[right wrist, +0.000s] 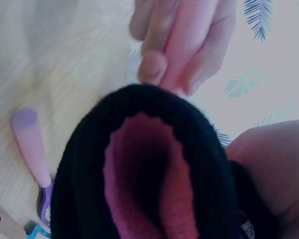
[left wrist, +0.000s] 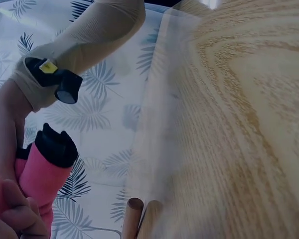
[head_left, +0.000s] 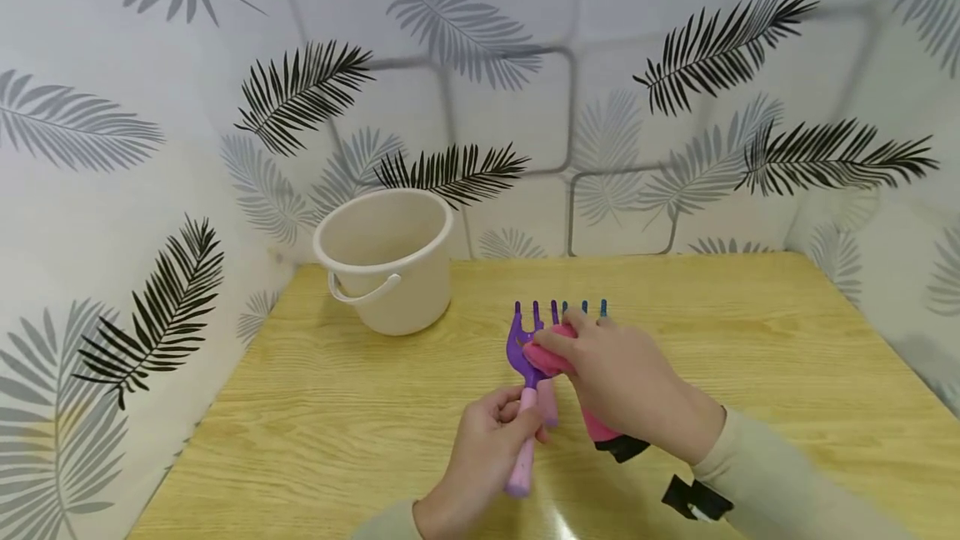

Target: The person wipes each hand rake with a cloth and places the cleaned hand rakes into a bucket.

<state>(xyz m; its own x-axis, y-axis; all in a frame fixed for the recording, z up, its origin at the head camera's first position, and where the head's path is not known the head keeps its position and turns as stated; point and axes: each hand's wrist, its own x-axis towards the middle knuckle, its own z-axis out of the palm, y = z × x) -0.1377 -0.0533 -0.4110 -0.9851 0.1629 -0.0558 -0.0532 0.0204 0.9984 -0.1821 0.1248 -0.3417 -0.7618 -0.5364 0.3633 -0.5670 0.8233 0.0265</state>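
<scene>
My left hand (head_left: 483,444) grips the pink handle of a small purple hand rake (head_left: 523,348), its tines pointing away from me. Pressed against the rake's head is a soft pink cloth piece (head_left: 553,350) with a black cuff, which my right hand (head_left: 630,382) holds. In the right wrist view the cuff (right wrist: 84,164) gapes, showing a hollow pink inside like a sock's or glove's. Beneath my hands lies another pink handle (head_left: 549,405), and blue tines (head_left: 603,307) show past my right fingers. My hands partly hide these tools.
A cream bucket (head_left: 405,290) with its handle lowered stands at the back left of the wooden table (head_left: 315,423). Leaf-patterned sheeting (head_left: 615,132) rises behind and beside the table. In the right wrist view a tan handle (right wrist: 5,219) with a hole lies beside a blue part.
</scene>
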